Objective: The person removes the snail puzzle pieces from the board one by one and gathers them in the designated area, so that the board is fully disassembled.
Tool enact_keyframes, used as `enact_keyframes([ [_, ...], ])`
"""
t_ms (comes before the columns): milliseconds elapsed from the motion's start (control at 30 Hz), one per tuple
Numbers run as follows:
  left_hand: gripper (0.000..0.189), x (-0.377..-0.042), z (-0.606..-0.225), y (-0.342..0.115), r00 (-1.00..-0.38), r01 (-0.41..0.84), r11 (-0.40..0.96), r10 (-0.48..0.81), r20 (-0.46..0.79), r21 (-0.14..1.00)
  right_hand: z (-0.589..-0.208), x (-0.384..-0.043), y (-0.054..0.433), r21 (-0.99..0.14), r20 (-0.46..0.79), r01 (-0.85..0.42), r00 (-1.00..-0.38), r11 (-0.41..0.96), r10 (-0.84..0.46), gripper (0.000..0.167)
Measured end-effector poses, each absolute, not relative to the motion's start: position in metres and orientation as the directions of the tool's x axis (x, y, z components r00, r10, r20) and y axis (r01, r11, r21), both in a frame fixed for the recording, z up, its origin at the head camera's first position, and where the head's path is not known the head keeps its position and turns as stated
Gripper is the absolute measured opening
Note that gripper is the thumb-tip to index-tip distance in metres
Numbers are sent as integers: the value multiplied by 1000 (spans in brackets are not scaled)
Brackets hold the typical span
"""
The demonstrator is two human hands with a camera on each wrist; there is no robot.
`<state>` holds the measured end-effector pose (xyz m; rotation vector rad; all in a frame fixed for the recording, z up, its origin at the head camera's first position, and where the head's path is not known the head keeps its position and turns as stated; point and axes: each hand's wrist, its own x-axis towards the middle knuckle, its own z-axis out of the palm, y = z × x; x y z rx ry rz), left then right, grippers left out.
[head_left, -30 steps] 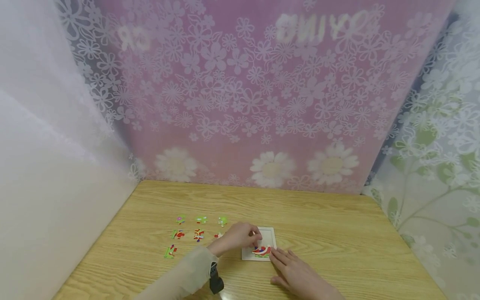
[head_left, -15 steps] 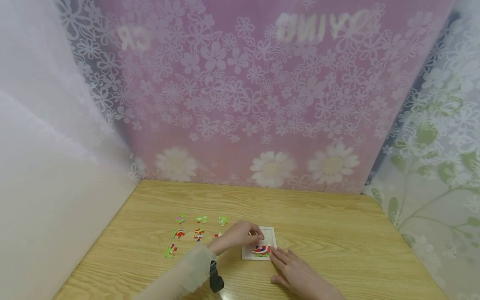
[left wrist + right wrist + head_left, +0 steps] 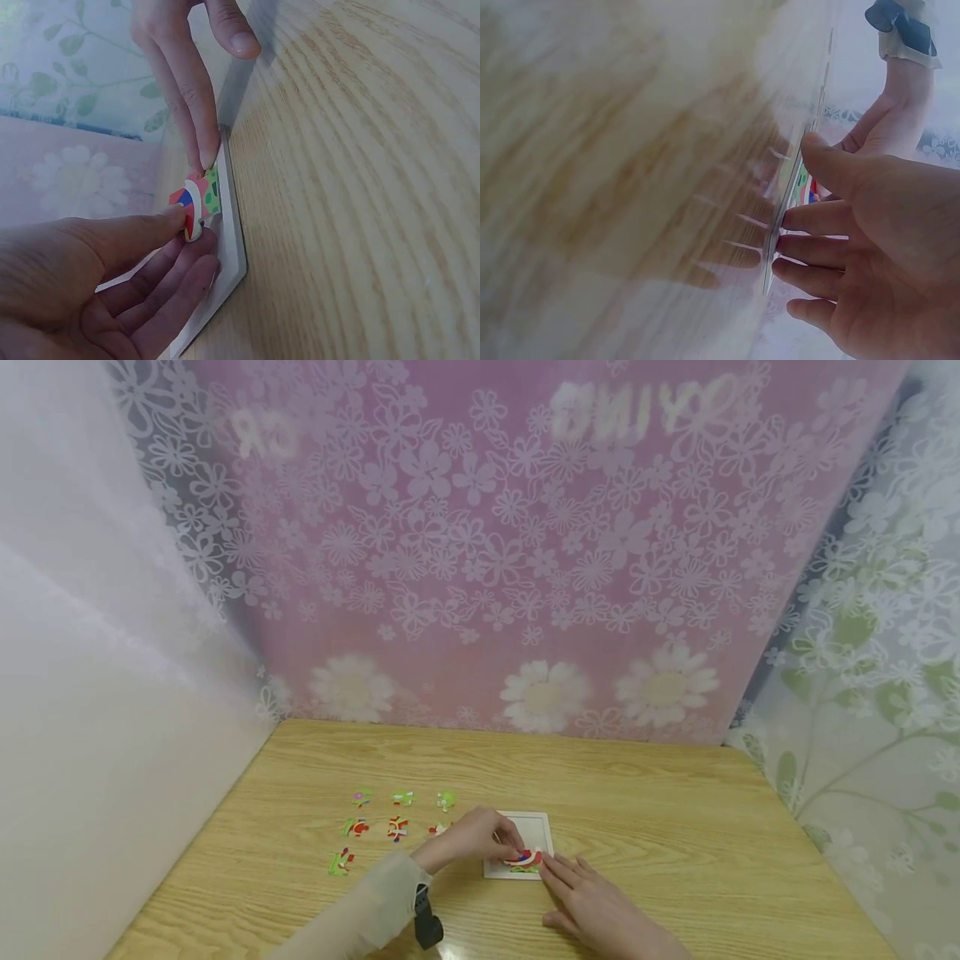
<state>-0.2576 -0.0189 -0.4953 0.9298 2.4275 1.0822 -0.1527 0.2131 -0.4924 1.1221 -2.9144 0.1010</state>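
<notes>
In the head view, a white puzzle tray (image 3: 535, 832) lies on the table, with colourful picture pieces (image 3: 531, 862) in its near right part. My left hand (image 3: 474, 837) reaches over the tray's left side. The left wrist view shows its thumb and fingers pinching a red, blue and white puzzle piece (image 3: 187, 214), right against the red and green part by the near rim. My right hand (image 3: 596, 900) lies at the tray's right edge with its fingers extended. Its fingertips touch the rim and overlap the pieces' right end in the left wrist view.
Several loose puzzle pieces, among them a green one (image 3: 446, 800), a red and white one (image 3: 397, 829) and a green and red one (image 3: 342, 862), lie in rows on the wooden table (image 3: 645, 810) to the left. A black wrist strap (image 3: 427, 920) hangs at the left sleeve.
My left hand's fingertips have lowered toward the tray's near side, down onto the picture pieces. The right hand stays in place at the tray's edge.
</notes>
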Motion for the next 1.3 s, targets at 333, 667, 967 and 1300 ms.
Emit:
enact_keyframes([
  [333,5,-264,-492,-32,-760,380,456,650,-9,805,-492,-152,211,-33,44,-665,-746,746,-664,63],
  [667,6,-271,-484,-56,-776,298,378,631,-8,876,-490,-152,212,-42,60,-677,-736,735,-674,64],
  [967,12,-274,-482,-85,-792,266,357,610,-8,895,-488,-152,212,-68,43,-675,-738,735,-673,64],
  [1300,15,-272,-474,-130,-849,246,438,528,-27,865,-490,-154,214,-125,-2,-659,-747,742,-664,68],
])
